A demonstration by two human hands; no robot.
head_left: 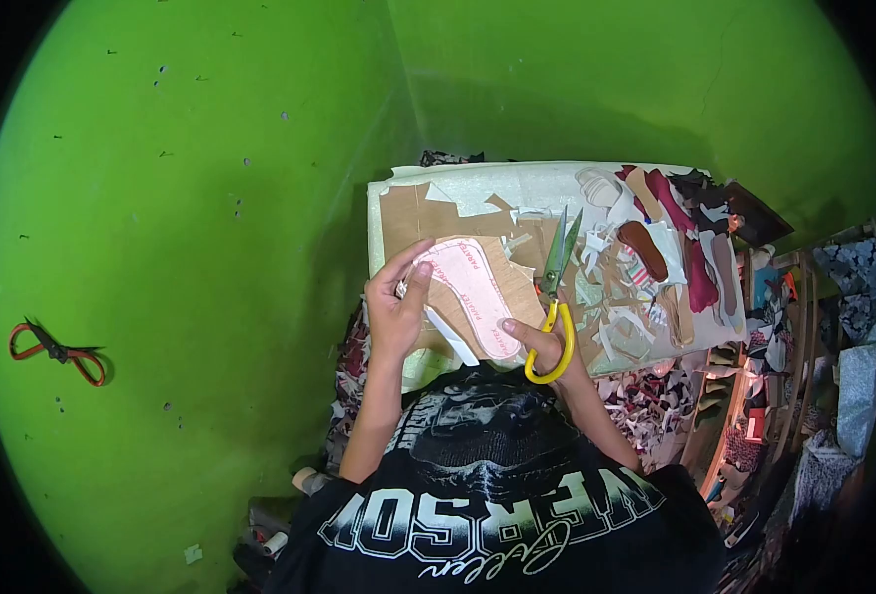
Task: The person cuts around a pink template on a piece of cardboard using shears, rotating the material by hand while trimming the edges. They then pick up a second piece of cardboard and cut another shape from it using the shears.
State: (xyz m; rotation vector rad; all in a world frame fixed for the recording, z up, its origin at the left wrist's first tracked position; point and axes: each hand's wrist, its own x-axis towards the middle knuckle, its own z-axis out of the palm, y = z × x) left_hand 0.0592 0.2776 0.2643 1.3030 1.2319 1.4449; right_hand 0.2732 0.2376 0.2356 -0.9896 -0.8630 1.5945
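Observation:
A pale pink sole-shaped piece (470, 295) with red lettering lies on a brown sheet (515, 287), both held up over the table. My left hand (398, 305) grips their left edge, thumb on top and fingers behind. At the lower right, the thumb of my right hand (542, 346) presses on the pink piece. Yellow-handled scissors (555, 297) hang on my right hand, their blades parted slightly and pointing away from me. Below the sheet a white strip (450, 337) shows.
The white-covered table (537, 178) bears brown board (413, 213), paper scraps (621, 332) and sole-shaped pieces (643, 249) at the right. Red-handled scissors (58, 351) hang on the green wall at left. A wooden rack (799, 346) stands at right, with fabric scraps (651, 411) beneath.

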